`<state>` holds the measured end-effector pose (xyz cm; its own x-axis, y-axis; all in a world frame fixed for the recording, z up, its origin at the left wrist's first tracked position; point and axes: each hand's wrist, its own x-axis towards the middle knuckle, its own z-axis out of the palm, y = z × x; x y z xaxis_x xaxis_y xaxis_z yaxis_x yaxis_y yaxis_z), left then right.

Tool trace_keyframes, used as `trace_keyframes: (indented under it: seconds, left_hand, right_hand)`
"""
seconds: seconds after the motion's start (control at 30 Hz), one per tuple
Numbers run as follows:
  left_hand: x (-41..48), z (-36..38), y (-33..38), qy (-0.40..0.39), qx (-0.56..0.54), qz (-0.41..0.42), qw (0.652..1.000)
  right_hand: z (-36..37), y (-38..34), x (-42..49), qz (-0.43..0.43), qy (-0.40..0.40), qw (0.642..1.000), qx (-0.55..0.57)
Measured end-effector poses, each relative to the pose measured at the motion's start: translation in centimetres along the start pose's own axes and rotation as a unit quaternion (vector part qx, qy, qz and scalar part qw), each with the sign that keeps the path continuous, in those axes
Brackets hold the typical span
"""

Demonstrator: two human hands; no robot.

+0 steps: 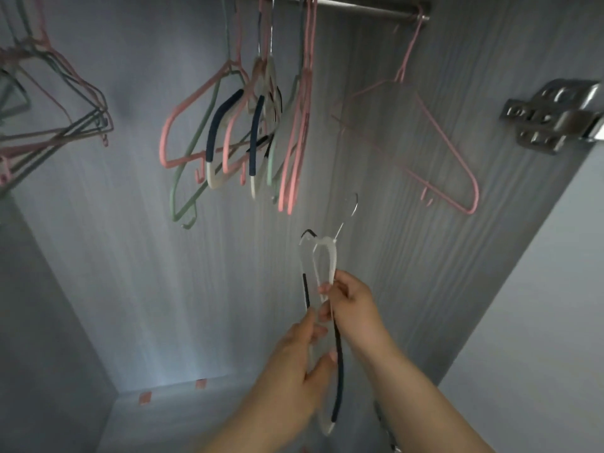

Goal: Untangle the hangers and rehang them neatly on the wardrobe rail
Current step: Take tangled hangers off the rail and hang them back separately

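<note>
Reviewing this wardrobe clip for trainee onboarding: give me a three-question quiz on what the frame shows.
1. True or false: both hands grip the white hanger with navy padding.
2. Which hanger hangs alone nearest the rail's right end? A) green B) pink wire hanger C) white
3. Fill in: the held hanger's metal hook is ___ the wardrobe rail.

Key: 1 true, left hand, right hand; 2 B; 3 below, not touching.

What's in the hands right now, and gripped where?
Both grip white plastic hangers with dark navy padded arms, seemingly two together: right hand pinches the upper white loop, left hand holds the lower arm. Hook is free.
</note>
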<state>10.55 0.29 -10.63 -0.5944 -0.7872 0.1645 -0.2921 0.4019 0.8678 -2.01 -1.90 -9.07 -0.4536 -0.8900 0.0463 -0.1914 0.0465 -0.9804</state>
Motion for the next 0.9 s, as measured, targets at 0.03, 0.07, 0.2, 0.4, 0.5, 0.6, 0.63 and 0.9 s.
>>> trace_keyframes:
  seconds: [0.03, 0.07, 0.2, 0.4, 0.5, 0.6, 0.63, 0.9]
  left_hand:
    - [-0.2, 0.4, 0.3, -0.018, 0.009, 0.004, 1.0]
    - [-0.3, 0.8, 0.4, -0.035, 0.026, 0.022, 0.999]
    - [1.3, 1.9, 1.0, -0.126, 0.028, 0.043, 0.991]
    - [3.4, 2.8, 3.8, -0.045, 0.064, 0.156, 0.985]
    - [3.5, 2.3, 5.3, -0.004, 0.02, 0.189, 0.982]
    - [4.8, 1.5, 6.3, 0.052, 0.001, 0.196, 0.979]
    - [5.2, 1.2, 6.6, 0.065, -0.002, 0.201, 0.977]
    - [9.2, -0.6, 8.5, 0.112, -0.029, 0.253, 0.96]
  right_hand:
    - [-0.8, -0.6, 0.0, -0.015, 0.01, 1.0, -0.007]
    - [-1.6, -1.4, 0.1, -0.03, 0.018, 0.999, -0.011]
    - [-3.9, -5.3, 0.4, -0.07, 0.041, 0.997, 0.003]
    - [-5.6, -10.1, 2.5, -0.096, 0.065, 0.993, 0.006]
    - [-5.9, -11.6, 3.4, -0.105, 0.05, 0.993, -0.002]
    - [-6.3, -12.3, 3.1, -0.133, 0.013, 0.99, -0.04]
    - [-6.4, -12.6, 3.0, -0.139, 0.01, 0.989, -0.053]
    - [-5.7, -16.9, 5.9, -0.201, 0.041, 0.978, -0.045]
